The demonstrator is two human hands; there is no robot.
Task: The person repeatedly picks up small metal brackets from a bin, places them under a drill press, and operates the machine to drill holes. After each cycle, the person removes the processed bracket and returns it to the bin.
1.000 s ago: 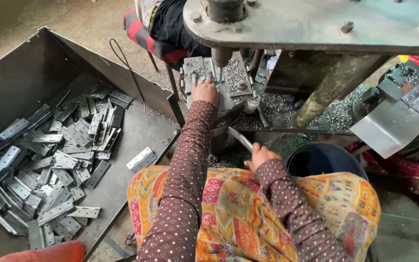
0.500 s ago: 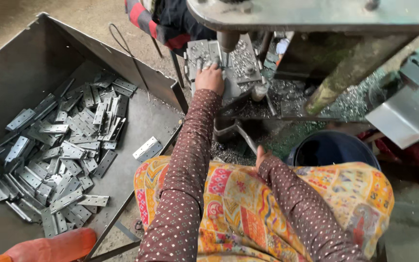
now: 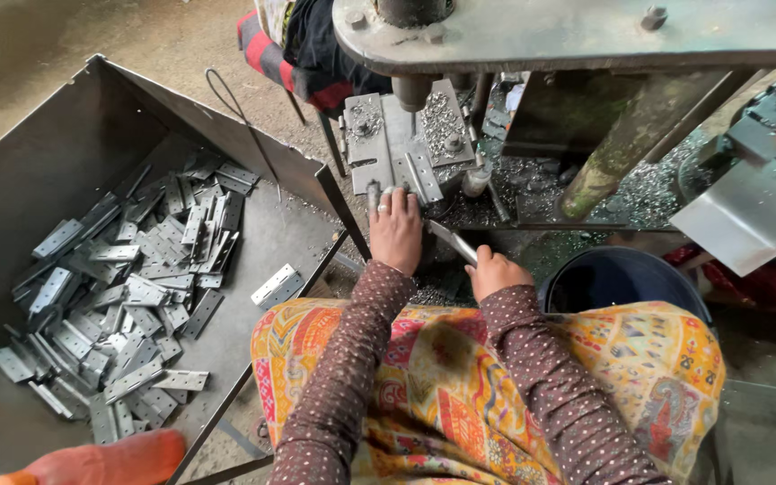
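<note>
The left hand [image 3: 396, 231] is laid with fingers spread on the press bed [image 3: 397, 144], just below the punch [image 3: 412, 90]; a finger could be caught there; the right hand [image 3: 494, 272] is pinched on a flat grey metal strip [image 3: 450, 240], which could slip; similar strips are heaped in the tray [image 3: 65, 153].

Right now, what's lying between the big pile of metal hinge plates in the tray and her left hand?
In the head view, one loose hinge plate lies on the tray floor between the pile and the left hand.
</note>
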